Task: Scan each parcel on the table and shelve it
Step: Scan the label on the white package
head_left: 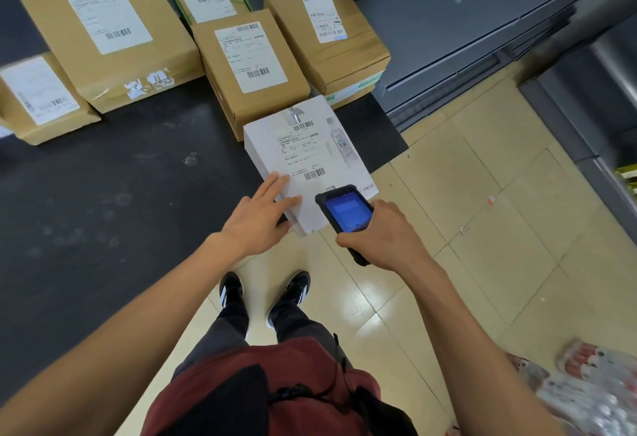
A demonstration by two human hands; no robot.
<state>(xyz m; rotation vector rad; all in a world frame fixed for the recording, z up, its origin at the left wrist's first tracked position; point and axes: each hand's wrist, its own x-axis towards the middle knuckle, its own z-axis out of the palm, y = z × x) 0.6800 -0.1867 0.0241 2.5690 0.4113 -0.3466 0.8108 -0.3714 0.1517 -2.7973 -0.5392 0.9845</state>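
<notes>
Head view: the white parcel [306, 163] sits at the table's [120, 194] near right corner, overhanging the edge. Left hand [258, 218] rests flat on it, fingers straight. Right hand [382, 235] grips the scanner [344, 213] over the label [303, 153]. Brown parcels [251, 63] sit behind.

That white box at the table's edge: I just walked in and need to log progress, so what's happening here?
A person is scanning it. The left hand rests flat on the white box at the corner of the dark table, while the right hand holds a handheld scanner near its lower barcode. Five brown cardboard parcels wait behind. The grey shelves stand to the right.
</notes>
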